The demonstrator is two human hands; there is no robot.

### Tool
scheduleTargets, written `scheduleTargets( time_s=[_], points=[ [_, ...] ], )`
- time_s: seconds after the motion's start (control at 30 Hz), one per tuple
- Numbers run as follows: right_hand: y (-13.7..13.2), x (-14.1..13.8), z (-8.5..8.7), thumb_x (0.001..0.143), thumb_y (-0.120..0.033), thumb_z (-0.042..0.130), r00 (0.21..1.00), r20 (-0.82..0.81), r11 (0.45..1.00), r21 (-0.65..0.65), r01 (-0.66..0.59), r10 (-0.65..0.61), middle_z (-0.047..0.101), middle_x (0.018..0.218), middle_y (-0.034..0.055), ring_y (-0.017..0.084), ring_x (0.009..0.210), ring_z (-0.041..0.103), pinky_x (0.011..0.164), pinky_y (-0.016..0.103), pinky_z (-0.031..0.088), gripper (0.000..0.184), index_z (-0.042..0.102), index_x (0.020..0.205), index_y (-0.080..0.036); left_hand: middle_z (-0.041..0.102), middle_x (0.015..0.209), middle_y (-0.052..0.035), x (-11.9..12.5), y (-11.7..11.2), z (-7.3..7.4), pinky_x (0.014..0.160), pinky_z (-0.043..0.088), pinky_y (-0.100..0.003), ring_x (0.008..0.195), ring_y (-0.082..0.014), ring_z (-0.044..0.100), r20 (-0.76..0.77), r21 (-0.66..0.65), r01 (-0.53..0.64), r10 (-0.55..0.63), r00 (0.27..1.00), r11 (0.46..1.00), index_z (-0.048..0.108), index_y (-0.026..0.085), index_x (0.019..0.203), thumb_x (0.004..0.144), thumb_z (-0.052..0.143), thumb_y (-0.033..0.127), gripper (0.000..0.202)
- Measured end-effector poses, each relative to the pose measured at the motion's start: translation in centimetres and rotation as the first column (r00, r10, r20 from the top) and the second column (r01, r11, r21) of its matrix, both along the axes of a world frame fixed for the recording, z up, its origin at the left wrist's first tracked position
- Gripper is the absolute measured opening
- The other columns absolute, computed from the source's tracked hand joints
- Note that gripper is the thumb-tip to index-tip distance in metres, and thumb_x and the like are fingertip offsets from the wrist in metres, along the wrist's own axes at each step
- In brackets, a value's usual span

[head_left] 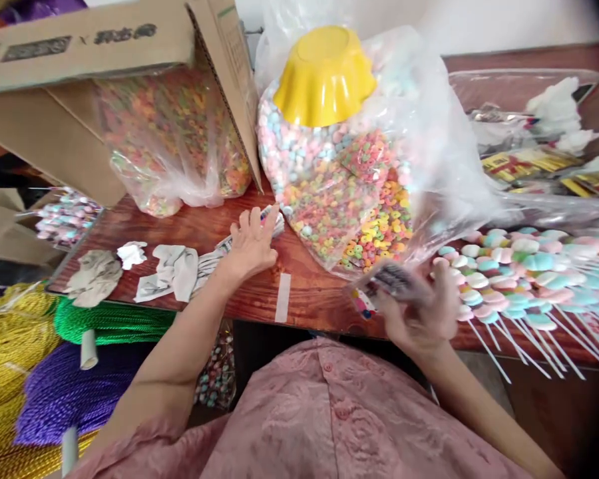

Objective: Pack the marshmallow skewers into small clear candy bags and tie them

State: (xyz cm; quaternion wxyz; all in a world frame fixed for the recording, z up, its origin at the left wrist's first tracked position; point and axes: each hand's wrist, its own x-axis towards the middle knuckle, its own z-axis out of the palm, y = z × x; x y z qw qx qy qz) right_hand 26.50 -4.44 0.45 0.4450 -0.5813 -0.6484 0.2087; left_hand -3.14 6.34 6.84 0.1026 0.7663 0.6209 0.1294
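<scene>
My left hand (252, 246) lies over a stack of printed plastic wrappers (278, 223) on the wooden table, its fingers spread and touching it. Part of the stack is hidden beneath the palm. In my right hand (426, 316), between thumb and fingers, is a small printed plastic packet (394, 281); motion blurs it, and I cannot tell whether anything is inside. Ahead stands a clear bag of ring-shaped and round candies (329, 206). To the right, marshmallow-like pieces on white sticks (519, 273) lie in a heap.
An upturned yellow bowl (324, 76) sits on the bag. An open cardboard box (229, 86) holds bagged rings. Crumpled gloves (177, 269) lie at the left. A clear tray (524, 76) with packets stands back right. Coloured cord bundles (80, 392) hang below the left edge.
</scene>
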Motion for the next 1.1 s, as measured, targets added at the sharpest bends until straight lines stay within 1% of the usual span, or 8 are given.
scheduleTargets(
  time_s=[0.13,0.27,0.5,0.6,0.73,0.93,1.03,1.1],
  points=[
    [-0.1,-0.8,-1.7,0.082,-0.028,0.065,0.995,0.096,0.969,0.246,0.01,-0.035,0.061,0.126,0.013,0.032,0.098,0.07,0.086,0.055,0.057,0.09,0.011,0.154,-0.036,0.053,0.14,-0.011,5.0,-2.9,0.3,0.115,0.032,-0.049,0.135,-0.0337,0.045,0.645,-0.066,0.44,-0.298,0.704,0.896,0.044,0.023,0.144,0.069,0.071,0.017,0.08],
    [0.3,-0.2,-1.4,0.082,-0.024,0.064,0.979,0.197,0.951,0.287,-0.116,0.06,0.062,0.123,0.0127,0.033,0.106,0.067,0.093,0.06,0.053,0.096,0.002,0.154,-0.036,0.071,0.098,-0.0075,10.1,-4.9,-1.5,0.099,0.047,-0.043,0.102,-0.0265,0.066,0.941,-0.173,0.636,-0.064,0.331,0.752,0.068,0.02,0.116,0.071,0.069,0.014,0.046],
    [-0.4,-1.7,-0.5,0.081,-0.016,0.061,0.936,-0.11,0.914,0.281,-0.293,0.334,0.046,0.143,0.007,0.029,0.13,0.051,0.104,0.061,0.045,0.1,-0.003,0.15,-0.049,0.07,0.089,-0.0047,12.2,-7.8,-4.9,0.092,0.048,-0.035,0.091,-0.0207,0.064,0.97,-0.244,0.488,0.198,0.145,0.838,0.071,0.018,0.087,0.078,0.067,0.025,0.012],
    [-0.7,-2.4,-0.2,0.083,-0.021,0.062,0.909,-0.317,0.96,0.164,-0.228,0.27,0.038,0.151,0.0079,0.027,0.133,0.048,0.103,0.056,0.048,0.098,-0.003,0.151,-0.046,0.068,0.083,-0.0003,12.9,-8.5,-5.2,0.086,0.049,-0.03,0.08,-0.0148,0.062,0.928,-0.313,0.368,0.364,-0.077,0.875,0.067,0.019,0.083,0.07,0.075,0.024,0.016],
    [-0.3,-1.7,0.1,0.089,-0.019,0.054,0.946,-0.177,0.96,-0.017,-0.278,0.271,0.065,0.126,0.0071,0.023,0.11,0.065,0.096,0.044,0.054,0.057,0.043,0.144,-0.03,0.068,0.079,0.0023,13.9,-8.8,-5.2,0.085,0.048,-0.029,0.077,-0.0122,0.062,0.841,-0.353,0.348,0.458,-0.288,0.868,0.063,0.02,0.083,0.062,0.08,0.022,0.027],
    [0.7,0.2,-1.0,0.084,-0.004,0.045,0.915,0.38,0.903,0.334,-0.271,0.134,0.073,0.11,0.0077,0.02,0.101,0.069,0.091,0.034,0.056,0.047,0.064,0.124,-0.02,0.067,0.108,-0.0061,10.0,-8.8,-5.2,0.092,0.049,-0.034,0.103,-0.0205,0.063,0.972,-0.228,0.197,0.233,-0.004,0.954,0.062,0.019,0.099,0.07,0.074,0.025,0.032],
    [0.8,0.2,-1.6,0.08,-0.001,0.044,0.822,0.57,0.85,0.428,-0.307,0.01,0.074,0.109,0.0096,0.019,0.099,0.068,0.088,0.03,0.053,0.047,0.065,0.12,-0.014,0.057,0.129,-0.0085,6.9,-9.0,-4.4,0.101,0.044,-0.038,0.122,-0.0226,0.053,0.908,0.131,-0.023,-0.11,0.404,0.991,0.055,0.022,0.12,0.076,0.063,0.019,0.046],
    [0.6,-0.3,-1.5,0.081,-0.002,0.047,0.737,0.675,0.85,0.405,-0.335,-0.031,0.074,0.108,0.0083,0.019,0.095,0.067,0.083,0.029,0.05,0.04,0.068,0.113,-0.013,0.056,0.13,-0.0097,6.1,-9.6,-3.8,0.105,0.039,-0.043,0.123,-0.0248,0.05,0.641,0.358,0.092,-0.316,0.7,0.929,0.055,0.021,0.122,0.076,0.06,0.019,0.046]
  ],
)
